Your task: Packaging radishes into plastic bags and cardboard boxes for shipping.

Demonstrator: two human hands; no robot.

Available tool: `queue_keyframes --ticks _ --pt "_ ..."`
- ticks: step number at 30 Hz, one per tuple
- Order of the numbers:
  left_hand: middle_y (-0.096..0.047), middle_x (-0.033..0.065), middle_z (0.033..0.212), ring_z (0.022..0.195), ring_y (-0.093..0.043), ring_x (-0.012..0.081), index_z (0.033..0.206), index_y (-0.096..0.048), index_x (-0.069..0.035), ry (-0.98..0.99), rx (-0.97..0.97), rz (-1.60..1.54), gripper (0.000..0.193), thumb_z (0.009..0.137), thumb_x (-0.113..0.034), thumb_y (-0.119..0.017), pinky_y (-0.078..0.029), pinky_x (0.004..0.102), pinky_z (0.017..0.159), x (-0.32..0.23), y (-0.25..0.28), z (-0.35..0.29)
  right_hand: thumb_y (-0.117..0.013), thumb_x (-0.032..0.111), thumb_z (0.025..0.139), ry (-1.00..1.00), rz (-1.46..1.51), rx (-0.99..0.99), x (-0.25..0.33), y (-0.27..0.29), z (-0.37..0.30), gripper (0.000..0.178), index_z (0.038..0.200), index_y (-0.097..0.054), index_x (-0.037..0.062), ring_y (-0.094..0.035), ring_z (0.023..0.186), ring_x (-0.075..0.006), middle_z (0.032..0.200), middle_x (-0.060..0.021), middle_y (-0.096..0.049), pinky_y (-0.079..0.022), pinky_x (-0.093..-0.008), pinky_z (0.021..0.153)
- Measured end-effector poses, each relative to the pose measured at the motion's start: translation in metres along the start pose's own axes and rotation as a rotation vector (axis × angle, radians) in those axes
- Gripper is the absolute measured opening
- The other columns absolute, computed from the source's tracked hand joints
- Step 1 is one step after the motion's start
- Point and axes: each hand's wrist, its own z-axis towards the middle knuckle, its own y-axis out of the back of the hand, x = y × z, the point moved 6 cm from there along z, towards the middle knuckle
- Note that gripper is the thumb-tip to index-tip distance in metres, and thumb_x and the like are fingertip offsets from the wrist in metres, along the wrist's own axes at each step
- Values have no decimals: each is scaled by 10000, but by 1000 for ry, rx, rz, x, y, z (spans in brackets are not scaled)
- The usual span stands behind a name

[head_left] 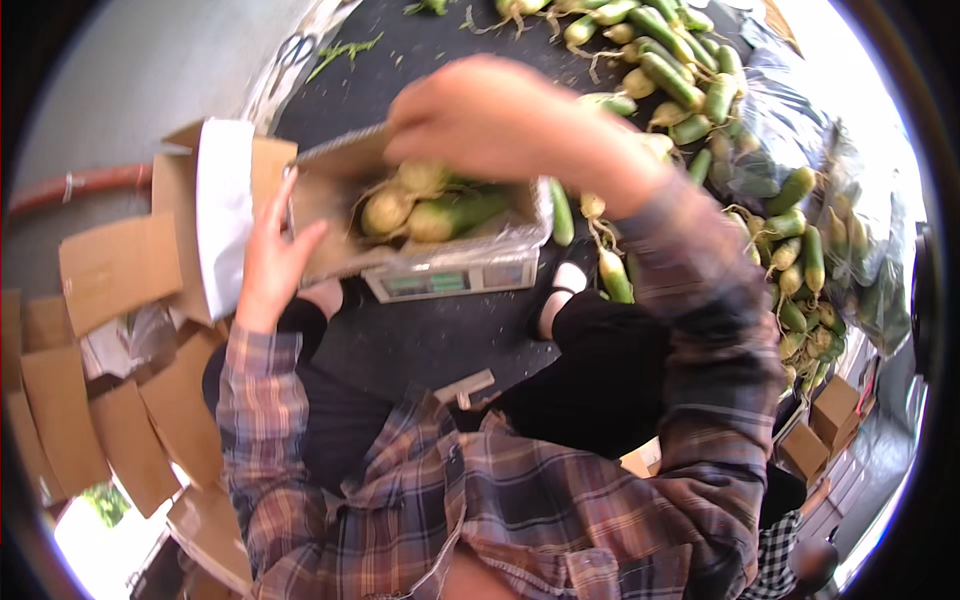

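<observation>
In front of me a cardboard box (pixel 335 205) with worn, taped edges holds several green radishes (pixel 440 215), with pale, rooty ends and green bodies. Against the box's left end rests my left hand (pixel 270 250), its fingers stretched out and thumb apart, holding nothing. My right hand (pixel 465 115) hangs over the box's far side with its fingers bent. Motion smears it, and I cannot see whether anything is in it. The hand and wrist hide part of the box's far rim.
A big heap of green radishes (pixel 665 75) spreads over the dark mat (pixel 390 345) at the far right, beside clear plastic bags (pixel 780 90). Opened cardboard boxes (pixel 120 265) crowd the left side. Scissors (pixel 294 50) lie at the far left. Part of another person (pixel 780 555) shows at lower right.
</observation>
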Motion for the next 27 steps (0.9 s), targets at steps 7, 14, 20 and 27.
queue_keyframes --ticks 7,14,20,27 --pt "-580 71 1141 895 -569 134 1241 -569 -102 67 -236 33 430 824 -153 -657 -469 287 823 -7 33 3 -585 196 894 -241 139 -301 -86 60 -104 231 995 -640 -4 -564 732 -97 781 -18 -599 -458 -249 668" --pt "-618 111 1062 989 -575 217 1141 -625 -113 46 -295 38 383 798 -272 -684 -460 330 857 -5 45 -11 -567 150 901 -696 332 -343 -155 -3 -228 187 1004 -653 19 -556 695 -69 783 1 -634 -435 -213 617" --pt "-610 125 1089 1019 -574 234 1146 -621 -115 -35 -311 16 388 802 -288 -675 -457 338 869 -6 40 -5 -588 105 880 -907 575 -379 -196 -107 -328 190 1019 -636 -15 -570 682 -100 786 -44 -640 -469 -240 652" --pt "-625 128 1048 988 -587 243 1098 -636 -68 -109 -305 -63 343 811 -253 -666 -453 333 871 0 32 -2 -597 131 851 -920 770 -424 -261 -245 -501 189 977 -654 3 -589 683 -115 816 -60 -662 -472 -273 632"
